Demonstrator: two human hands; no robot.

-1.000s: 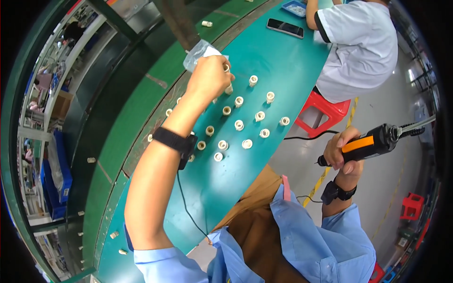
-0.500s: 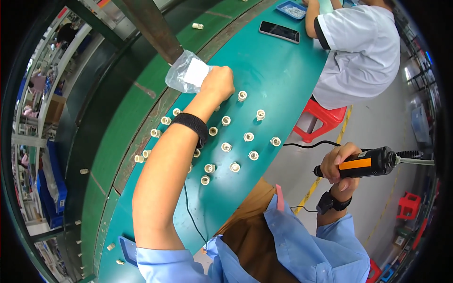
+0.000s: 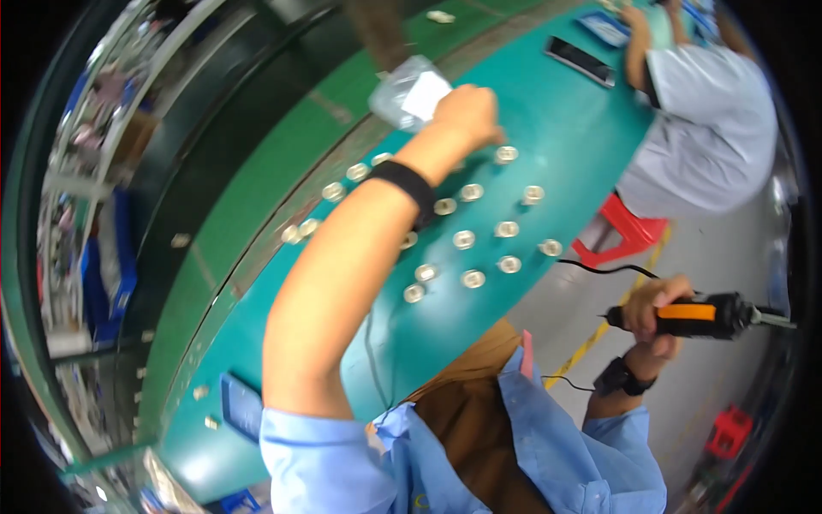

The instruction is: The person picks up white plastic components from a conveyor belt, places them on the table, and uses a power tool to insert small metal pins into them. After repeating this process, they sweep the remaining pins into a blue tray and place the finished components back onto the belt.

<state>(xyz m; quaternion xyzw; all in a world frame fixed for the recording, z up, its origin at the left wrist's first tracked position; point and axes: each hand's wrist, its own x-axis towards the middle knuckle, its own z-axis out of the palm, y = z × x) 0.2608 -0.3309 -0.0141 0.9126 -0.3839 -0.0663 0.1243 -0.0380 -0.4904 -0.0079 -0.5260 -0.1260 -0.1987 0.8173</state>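
My left hand (image 3: 467, 118) reaches over the green table with its fingers curled closed. What is in its grip, if anything, is hidden behind the knuckles. Right beside it, on its left, lies a clear plastic bag (image 3: 398, 96) with a white label. Small whitish cylindrical fittings stand spread on the table near this hand, the closest one (image 3: 506, 154) just to its right; my forearm covers some of them. Off the table's right edge, my right hand (image 3: 655, 313) grips a black electric screwdriver (image 3: 728, 316) with an orange stripe, its tip pointing left.
A dark phone (image 3: 580, 62) and a blue tray (image 3: 604, 28) lie at the far end, near a co-worker in white (image 3: 711, 128) by a red stool (image 3: 621, 236). Another blue tray (image 3: 240, 403) sits near my left elbow. A green strip (image 3: 248, 188) runs along the table's left side.
The view has swung, shifting the scene rightward and blurring it. My left hand keeps its place beside the bag, and my right hand still grips the screwdriver.
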